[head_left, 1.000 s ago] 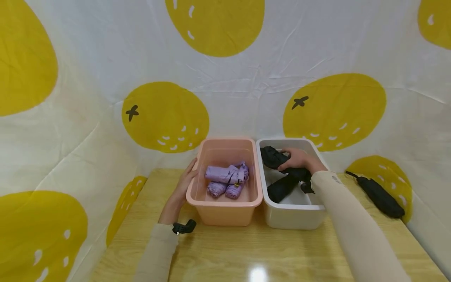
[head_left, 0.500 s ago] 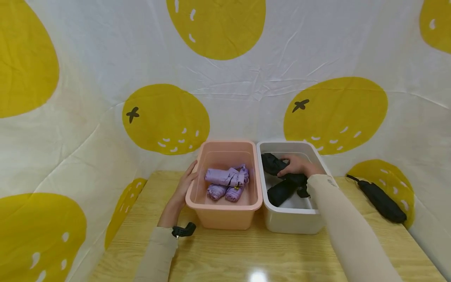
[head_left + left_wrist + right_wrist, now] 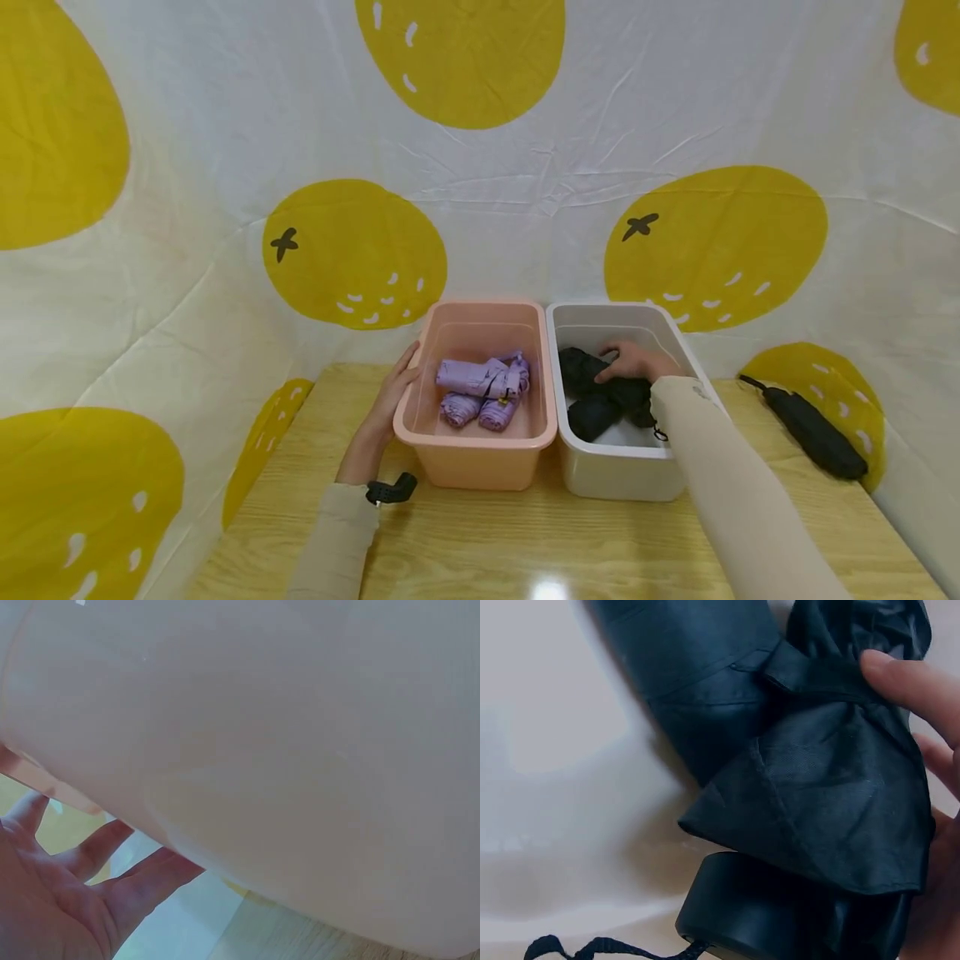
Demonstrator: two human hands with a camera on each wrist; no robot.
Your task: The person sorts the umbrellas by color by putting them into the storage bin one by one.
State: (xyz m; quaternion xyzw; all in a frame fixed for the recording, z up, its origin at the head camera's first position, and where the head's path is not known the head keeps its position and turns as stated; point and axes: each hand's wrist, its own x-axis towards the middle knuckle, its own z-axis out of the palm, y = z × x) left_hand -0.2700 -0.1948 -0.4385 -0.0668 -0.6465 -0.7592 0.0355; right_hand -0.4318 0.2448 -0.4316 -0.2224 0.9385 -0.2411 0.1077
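Note:
Inside the white bin (image 3: 622, 475), my right hand (image 3: 636, 362) grips a folded black umbrella (image 3: 581, 368). In the right wrist view my thumb lies over the cloth of this umbrella (image 3: 832, 795), with the fingers partly hidden behind it. Its dark handle (image 3: 739, 904) trails a wrist strap. Another black umbrella (image 3: 697, 660) lies beneath, against the bin's floor. My left hand (image 3: 388, 400) rests at the left side of the pink bin (image 3: 480, 467); in the left wrist view its fingers (image 3: 101, 847) are spread and reach to the bin's outer wall. Several rolled lilac umbrellas (image 3: 472, 377) lie in the pink bin.
Both bins stand side by side on a wooden table (image 3: 465, 542). A further black umbrella (image 3: 813, 433) lies on the table at the right, beyond my right forearm. A white cloth (image 3: 517, 242) with yellow fruit shapes hangs behind and at the sides.
My right hand has lowered the black umbrella deeper into the white bin, onto the other dark one. My left hand stays at the pink bin.

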